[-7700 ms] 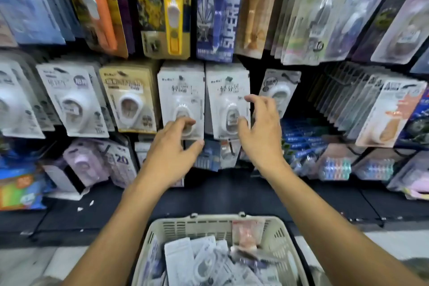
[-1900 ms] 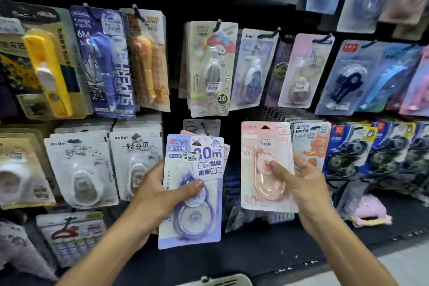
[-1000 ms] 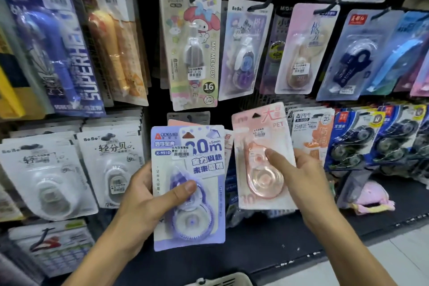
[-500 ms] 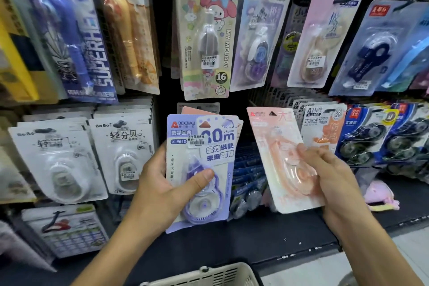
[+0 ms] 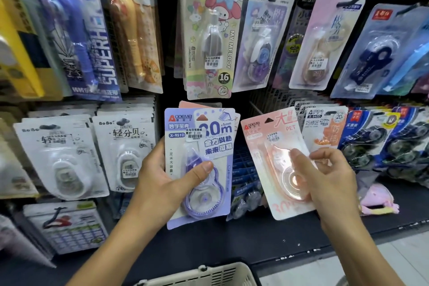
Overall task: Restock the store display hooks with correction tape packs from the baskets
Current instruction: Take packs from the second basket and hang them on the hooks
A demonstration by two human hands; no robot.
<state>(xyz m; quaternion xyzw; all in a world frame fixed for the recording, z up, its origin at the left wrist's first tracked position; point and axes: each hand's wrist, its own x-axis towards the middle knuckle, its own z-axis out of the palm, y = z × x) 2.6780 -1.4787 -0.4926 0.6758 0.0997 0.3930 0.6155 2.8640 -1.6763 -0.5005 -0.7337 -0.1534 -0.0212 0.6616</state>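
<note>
My left hand grips a purple correction tape pack with a pink pack stacked behind it, thumb across the front blister. My right hand holds a single pink correction tape pack, tilted to the left, thumb on its clear blister. Both packs are held up in front of the display wall, just below the row of hanging packs. Between the two packs lies a dark gap in the lower row. A bare hook juts out there.
Hooks hold many packs: a My Melody pack straight above, white BoBo packs to the left, blue packs to the right. A beige basket rim shows at the bottom edge. A black shelf ledge runs below the hands.
The view has moved closer to the display. My right hand's pink pack went from upright to tilted left and shifted right. My left hand keeps its packs in place.
</note>
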